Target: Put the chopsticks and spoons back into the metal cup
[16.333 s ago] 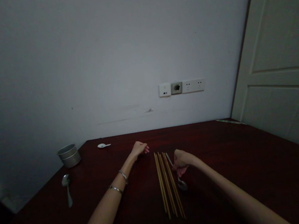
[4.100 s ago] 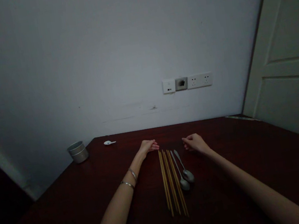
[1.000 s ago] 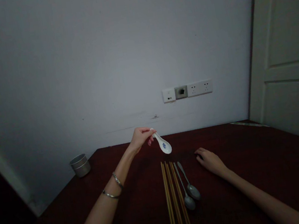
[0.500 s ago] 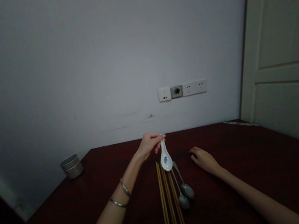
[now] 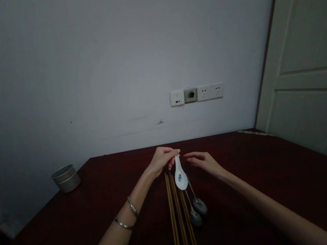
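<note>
My left hand [image 5: 163,160] pinches the handle of a white ceramic spoon [image 5: 180,176] with a blue mark, and the bowl hangs down over the far ends of the chopsticks. My right hand [image 5: 203,160] hovers just right of the spoon's handle, fingers stretched toward it and holding nothing. Several wooden chopsticks [image 5: 178,218] lie side by side on the dark red table [image 5: 283,186], running toward me. Two metal spoons [image 5: 196,208] lie just right of them, bowls nearest me.
A small metal tin [image 5: 65,178] stands at the table's far left corner by the white wall. Wall sockets [image 5: 196,94] sit above the table's far edge. A pale door [image 5: 315,87] closes off the right side.
My left hand has carried the ceramic spoon from the left and lowered it over the chopsticks. My right hand has lifted off the table and moved left toward the spoon's handle.
</note>
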The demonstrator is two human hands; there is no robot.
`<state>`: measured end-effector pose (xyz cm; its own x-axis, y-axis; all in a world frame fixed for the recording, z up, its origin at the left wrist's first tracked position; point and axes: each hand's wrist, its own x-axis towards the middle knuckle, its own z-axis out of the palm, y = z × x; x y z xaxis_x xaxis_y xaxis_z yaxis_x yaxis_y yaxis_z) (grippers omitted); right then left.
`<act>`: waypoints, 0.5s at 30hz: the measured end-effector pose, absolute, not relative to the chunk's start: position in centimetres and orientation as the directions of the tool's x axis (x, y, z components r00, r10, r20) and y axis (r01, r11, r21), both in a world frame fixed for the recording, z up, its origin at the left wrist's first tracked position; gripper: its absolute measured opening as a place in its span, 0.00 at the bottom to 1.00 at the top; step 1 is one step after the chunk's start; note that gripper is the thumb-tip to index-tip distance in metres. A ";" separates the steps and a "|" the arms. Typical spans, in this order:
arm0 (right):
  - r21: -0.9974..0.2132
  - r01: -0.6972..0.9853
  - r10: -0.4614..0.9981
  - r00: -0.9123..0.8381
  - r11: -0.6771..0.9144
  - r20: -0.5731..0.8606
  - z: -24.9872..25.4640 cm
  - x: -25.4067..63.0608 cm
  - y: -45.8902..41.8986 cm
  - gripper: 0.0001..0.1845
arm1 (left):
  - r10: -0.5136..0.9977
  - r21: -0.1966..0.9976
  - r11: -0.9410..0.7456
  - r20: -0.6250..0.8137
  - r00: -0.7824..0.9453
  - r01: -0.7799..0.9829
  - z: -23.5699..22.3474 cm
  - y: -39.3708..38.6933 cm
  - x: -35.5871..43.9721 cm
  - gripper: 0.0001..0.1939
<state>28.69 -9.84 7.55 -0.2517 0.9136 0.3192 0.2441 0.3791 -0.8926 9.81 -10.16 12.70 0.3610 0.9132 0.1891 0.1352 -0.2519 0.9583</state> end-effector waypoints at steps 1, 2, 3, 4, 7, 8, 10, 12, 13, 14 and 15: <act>-0.909 0.201 0.914 -0.264 0.365 0.309 8.2 28.0 -10.5 0.17 | 0.916 0.960 -0.246 0.186 0.356 0.131 12.7 -10.2 9.9 0.18; -0.914 0.180 0.911 -0.274 0.364 0.309 8.8 27.4 -11.1 0.17 | 0.919 0.964 -0.238 0.183 0.349 0.122 12.7 -10.2 9.9 0.18; -0.911 0.170 0.904 -0.281 0.376 0.322 9.1 27.0 -11.6 0.16 | 0.923 0.967 -0.228 0.179 0.341 0.110 12.7 -10.2 10.0 0.18; -0.907 0.160 0.898 -0.287 0.389 0.334 9.4 26.7 -12.0 0.15 | 0.927 0.972 -0.216 0.174 0.332 0.094 12.7 -10.2 10.1 0.17; -0.907 0.099 0.883 -0.292 0.410 0.367 9.5 26.2 -12.7 0.14 | 0.936 0.983 -0.180 0.158 0.315 0.042 12.6 -10.2 10.4 0.17; -0.911 0.073 0.883 -0.288 0.407 0.371 9.4 26.2 -12.7 0.15 | 0.937 0.985 -0.170 0.153 0.313 0.027 12.5 -10.2 10.6 0.17; -0.915 0.038 0.886 -0.269 0.402 0.378 9.2 26.1 -12.8 0.14 | 0.939 0.988 -0.153 0.144 0.313 0.005 12.4 -10.3 10.8 0.16; -0.910 0.045 0.886 -0.252 0.413 0.389 9.2 26.0 -12.8 0.13 | 0.940 0.990 -0.141 0.137 0.314 -0.011 12.3 -10.3 11.0 0.17; -0.904 0.058 0.884 -0.246 0.423 0.398 9.2 26.0 -12.9 0.12 | 0.939 0.990 -0.139 0.137 0.316 -0.016 12.2 -10.4 11.1 0.17; -0.898 0.072 0.882 -0.240 0.433 0.406 9.2 26.0 -12.9 0.11 | 0.938 0.990 -0.139 0.138 0.318 -0.021 12.2 -10.5 11.2 0.17; -0.893 0.083 0.880 -0.236 0.442 0.413 9.2 26.0 -13.0 0.11 | 0.937 0.990 -0.141 0.141 0.320 -0.024 12.1 -10.5 11.3 0.17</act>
<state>25.96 -13.00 9.24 -0.2362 0.8795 0.4131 0.0826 0.4418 -0.8933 11.28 -10.54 12.11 0.3197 0.9370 0.1410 -0.0243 -0.1407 0.9898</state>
